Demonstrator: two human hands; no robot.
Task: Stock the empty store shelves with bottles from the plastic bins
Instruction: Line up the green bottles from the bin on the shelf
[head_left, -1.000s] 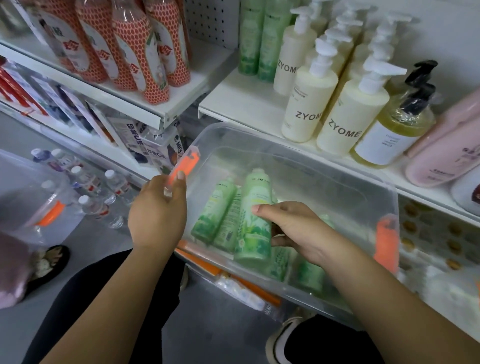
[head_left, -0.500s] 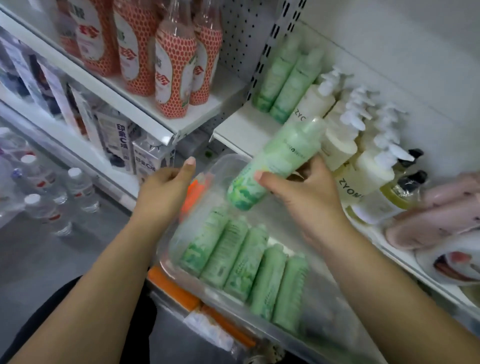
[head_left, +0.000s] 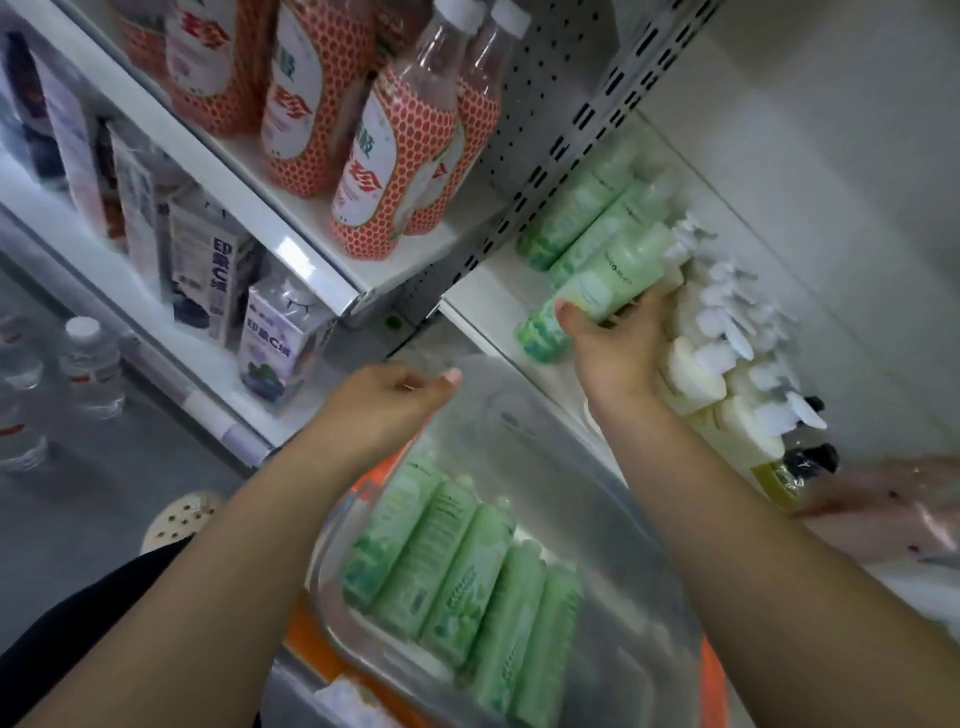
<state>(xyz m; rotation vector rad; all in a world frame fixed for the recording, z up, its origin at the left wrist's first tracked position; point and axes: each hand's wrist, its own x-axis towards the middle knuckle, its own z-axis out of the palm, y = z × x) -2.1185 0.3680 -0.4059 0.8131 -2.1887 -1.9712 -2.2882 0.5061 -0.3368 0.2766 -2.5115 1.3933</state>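
Two green bottles already stand on our shelf; our right hand grips a third bottle just in front. Five more bottles lie in the clear bin, whose rim our left hand holds.

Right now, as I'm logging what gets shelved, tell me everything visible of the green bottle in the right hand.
The green bottle is pale green, plastic-looking, with a leafy darker-green pattern near its base and small dark lettering on its side. It leans, base toward the front of the white shelf, cap toward the back. The right hand grips its middle, thumb in front. Two like bottles stand behind it.
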